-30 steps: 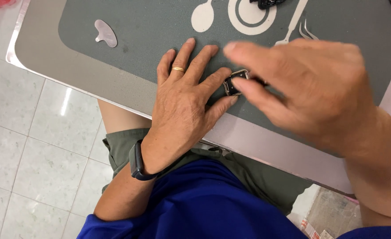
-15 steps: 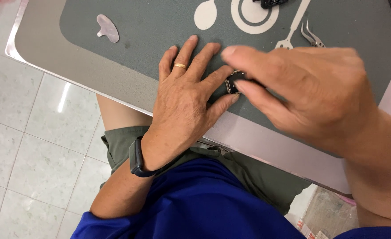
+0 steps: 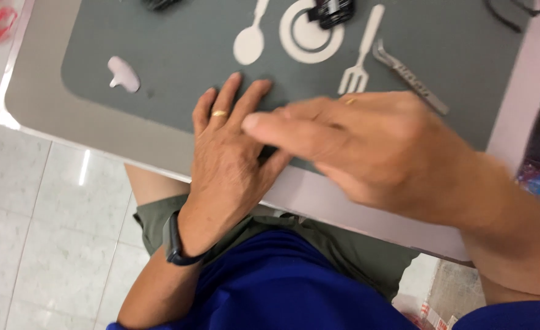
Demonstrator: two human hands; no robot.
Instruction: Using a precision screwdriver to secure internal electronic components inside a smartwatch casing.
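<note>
- Left hand (image 3: 224, 168) lies flat on the grey mat (image 3: 178, 55), fingers spread, gripping nothing.
- Right hand (image 3: 374, 150) crosses over it, blurred; its fingers' grip cannot be told.
- Metal tweezers (image 3: 409, 74) lie just beyond.

Left hand (image 3: 233, 153): bare, with a plain gold ring (image 3: 219, 113) on one finger.
Left wrist: a narrow dark wristband (image 3: 175, 241) with a slim, rounded body, worn snug.
Right hand (image 3: 374, 146): bare and blurred; a small gold glint near the knuckles may be a ring, though the blur leaves it unclear.
Arms: bare to the elbow and beyond, no sleeves in sight over the forearms.
Top: bright blue shirt (image 3: 282, 287), plain fabric, softly creased.
Legs: olive green shorts (image 3: 355, 256), with a bare thigh showing below the hem on the left.
</note>
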